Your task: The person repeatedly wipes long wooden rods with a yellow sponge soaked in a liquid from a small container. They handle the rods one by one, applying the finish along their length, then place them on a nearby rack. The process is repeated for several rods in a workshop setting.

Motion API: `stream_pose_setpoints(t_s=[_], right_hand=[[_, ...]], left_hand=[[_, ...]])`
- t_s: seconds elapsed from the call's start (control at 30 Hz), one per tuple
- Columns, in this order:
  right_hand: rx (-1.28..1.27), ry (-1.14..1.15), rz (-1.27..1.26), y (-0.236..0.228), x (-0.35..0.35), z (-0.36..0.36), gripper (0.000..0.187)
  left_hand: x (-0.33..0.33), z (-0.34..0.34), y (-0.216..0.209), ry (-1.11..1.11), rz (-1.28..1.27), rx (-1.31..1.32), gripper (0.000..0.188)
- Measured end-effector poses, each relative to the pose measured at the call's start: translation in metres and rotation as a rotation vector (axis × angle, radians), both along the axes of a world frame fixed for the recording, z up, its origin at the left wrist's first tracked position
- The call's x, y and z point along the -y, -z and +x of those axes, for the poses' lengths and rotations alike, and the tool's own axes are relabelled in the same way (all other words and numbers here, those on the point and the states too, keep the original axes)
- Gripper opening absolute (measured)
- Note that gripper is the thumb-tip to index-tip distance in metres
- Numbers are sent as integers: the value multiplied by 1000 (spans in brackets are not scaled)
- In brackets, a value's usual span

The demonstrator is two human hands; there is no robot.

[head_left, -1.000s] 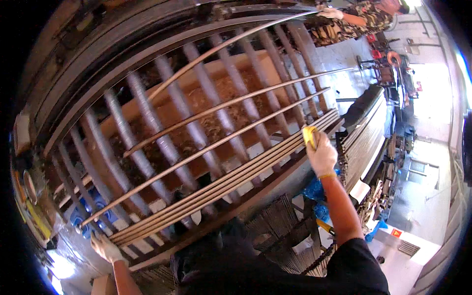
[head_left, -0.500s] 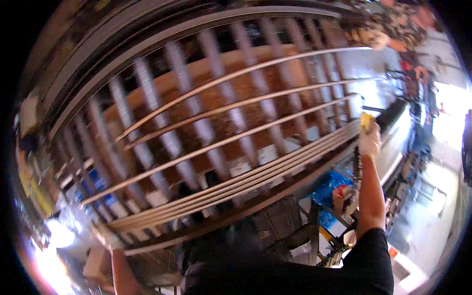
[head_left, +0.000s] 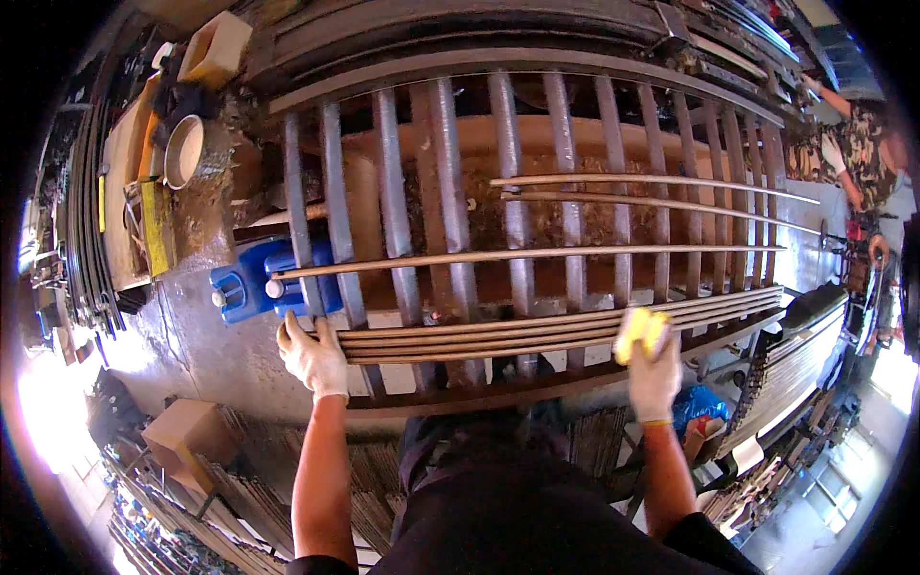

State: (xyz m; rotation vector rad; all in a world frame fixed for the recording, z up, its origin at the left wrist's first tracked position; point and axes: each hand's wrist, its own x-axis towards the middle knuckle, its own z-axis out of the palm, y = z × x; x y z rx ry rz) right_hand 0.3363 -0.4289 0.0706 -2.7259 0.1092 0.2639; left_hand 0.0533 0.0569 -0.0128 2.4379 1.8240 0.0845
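Several long thin brown rods (head_left: 537, 338) lie side by side across the near part of a slatted metal rack (head_left: 513, 153). At their left ends my left hand (head_left: 316, 366), in a pale glove, is closed around them, its fingertips partly hidden. My right hand (head_left: 655, 381), also gloved, grips a yellow sponge-like pad (head_left: 644, 333) and rests over the same bunch, right of its middle. Just beyond lies a single rod (head_left: 537, 254), apart from the bunch. Two more rods (head_left: 652, 179) stretch across the rack's farther right part.
Blue jugs (head_left: 251, 287) stand beneath the rack's left end. A round pan (head_left: 185, 151) sits on a bench at the far left. Another person (head_left: 843, 153) is at the far right. Below lie a cardboard box (head_left: 192, 431) and a blue plastic bag (head_left: 700, 407).
The view has swung round and grown sharper. My right hand, with the yellow pad, has come from the right ends of the rods toward their middle. My left hand remains at the left ends.
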Motion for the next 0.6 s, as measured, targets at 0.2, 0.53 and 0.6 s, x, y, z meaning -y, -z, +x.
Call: stream_pose_setpoints(t_s=[0.2, 0.53, 0.6], right_hand=[[-139, -570, 189, -3, -214, -123, 53], [-235, -620, 294, -28, -205, -76, 40], [-206, -554, 38, -43, -129, -33, 41]], left_hand=[[5, -6, -3, -45, -9, 11, 70], [-7, -1, -8, -19, -51, 12, 61], [-13, -10, -4, 24, -95, 15, 60]])
